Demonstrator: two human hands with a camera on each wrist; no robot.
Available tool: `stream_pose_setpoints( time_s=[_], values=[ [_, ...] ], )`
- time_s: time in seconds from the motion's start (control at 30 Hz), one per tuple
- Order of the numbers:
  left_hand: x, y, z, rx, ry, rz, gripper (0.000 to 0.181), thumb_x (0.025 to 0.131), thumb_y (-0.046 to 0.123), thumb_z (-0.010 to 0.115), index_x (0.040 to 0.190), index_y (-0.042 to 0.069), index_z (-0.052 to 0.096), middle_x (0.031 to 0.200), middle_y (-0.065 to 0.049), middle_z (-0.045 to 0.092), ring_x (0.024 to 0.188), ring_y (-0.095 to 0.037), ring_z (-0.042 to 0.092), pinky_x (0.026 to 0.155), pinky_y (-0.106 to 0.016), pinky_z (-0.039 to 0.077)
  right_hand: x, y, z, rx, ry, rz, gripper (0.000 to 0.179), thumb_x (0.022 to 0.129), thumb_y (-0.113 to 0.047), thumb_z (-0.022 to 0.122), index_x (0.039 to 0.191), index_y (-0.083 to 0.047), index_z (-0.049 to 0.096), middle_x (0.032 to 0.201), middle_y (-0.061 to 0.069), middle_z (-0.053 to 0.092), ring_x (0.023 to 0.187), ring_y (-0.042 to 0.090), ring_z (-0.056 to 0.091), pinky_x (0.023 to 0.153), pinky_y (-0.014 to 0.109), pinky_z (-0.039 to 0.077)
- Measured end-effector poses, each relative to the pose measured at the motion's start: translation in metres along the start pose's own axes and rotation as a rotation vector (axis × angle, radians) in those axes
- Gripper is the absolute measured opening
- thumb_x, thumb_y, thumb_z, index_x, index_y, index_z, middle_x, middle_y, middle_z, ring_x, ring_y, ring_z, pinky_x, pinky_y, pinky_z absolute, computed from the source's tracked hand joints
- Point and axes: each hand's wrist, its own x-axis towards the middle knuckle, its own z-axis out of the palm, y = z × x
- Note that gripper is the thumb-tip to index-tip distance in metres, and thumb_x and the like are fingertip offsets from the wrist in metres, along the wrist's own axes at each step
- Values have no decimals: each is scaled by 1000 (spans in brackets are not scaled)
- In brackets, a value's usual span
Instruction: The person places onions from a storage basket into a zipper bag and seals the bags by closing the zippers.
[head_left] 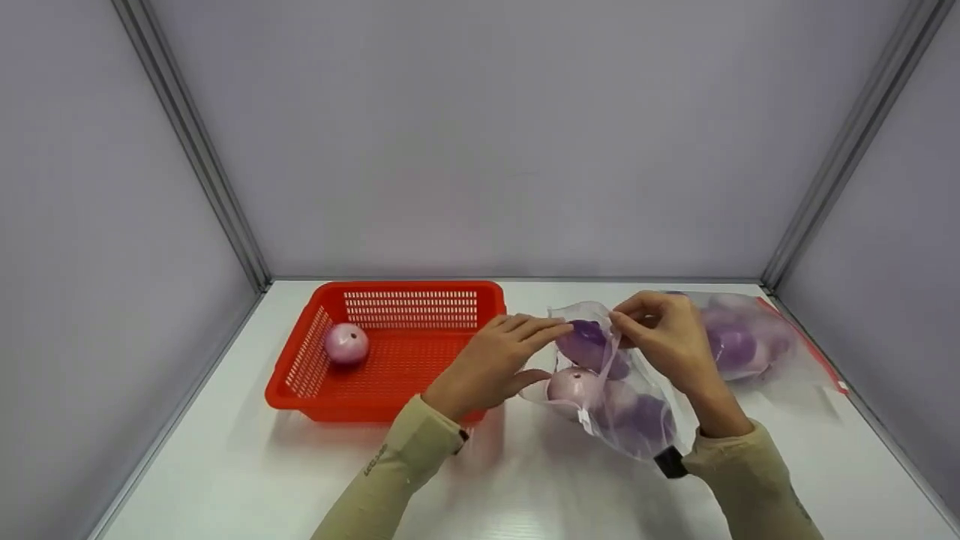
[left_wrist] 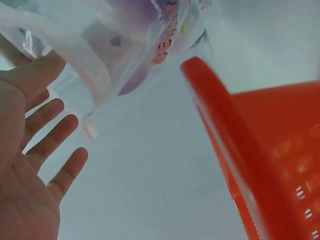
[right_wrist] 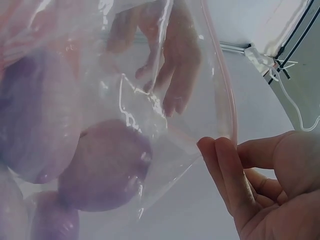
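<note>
A clear plastic zip bag (head_left: 611,352) lies at right of centre, its mouth parted toward the left. Inside are several balls, among them a purple ball (head_left: 581,346) and a pale pink ball (head_left: 574,386). My right hand (head_left: 670,341) pinches the bag's far mouth edge between thumb and fingertips; the right wrist view shows this pinch on the pinkish rim (right_wrist: 231,107). At the mouth's left side is my left hand (head_left: 487,369), fingers extended and thumb apart. In the left wrist view its fingers (left_wrist: 52,132) are spread beside the bag, holding no ball.
A red plastic basket (head_left: 409,286) stands to the left, with one pink ball (head_left: 346,343) in it. Behind my right hand lies another clear bag (head_left: 795,390) with a red zip strip and purple balls. Grey panels enclose the white table (head_left: 225,465).
</note>
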Motion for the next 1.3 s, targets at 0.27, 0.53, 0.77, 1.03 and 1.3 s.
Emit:
stream_pose_setpoints(
  time_s=[0.27, 0.53, 0.77, 1.03, 1.3],
  values=[
    [-17, -24, -20, -63, -16, -162, 68, 93, 33, 79, 154, 24, 49, 152, 2, 56, 136, -22, 55, 118, -50, 43, 0, 1, -2, 12, -1, 12, 14, 94, -7, 76, 93, 7, 75, 77, 13, 73, 63, 12, 73, 63, 27, 63],
    [-39, -56, -44, -114, -10, -342, 68, 95, 34, 76, 155, 23, 47, 154, 0, 54, 141, -26, 51, 118, -57, 41, -1, 3, -5, 6, -2, 19, 11, 93, -6, 76, 92, 5, 76, 77, 12, 73, 63, 11, 73, 64, 27, 63],
    [-57, -90, -58, -150, -8, -502, 67, 97, 35, 74, 156, 24, 46, 156, -5, 52, 145, -31, 46, 121, -59, 36, -1, 2, -8, 0, 5, 14, 12, 93, -6, 76, 92, 6, 75, 78, 13, 74, 63, 10, 73, 63, 26, 63],
    [-83, -134, -63, -267, -58, -677, 74, 100, 34, 70, 163, 22, 33, 163, -10, 41, 151, -35, 37, 123, -60, 31, -4, 3, -11, 7, 11, 15, 11, 93, -6, 76, 92, 5, 75, 77, 10, 74, 62, 10, 72, 64, 26, 63],
    [-110, -176, -60, -419, -127, -853, 74, 101, 28, 69, 163, 12, 30, 163, -18, 38, 151, -40, 35, 124, -62, 28, -4, 4, -13, 21, 24, 23, 12, 93, -6, 76, 92, 7, 74, 77, 10, 73, 62, 11, 72, 64, 26, 63]
  ],
)
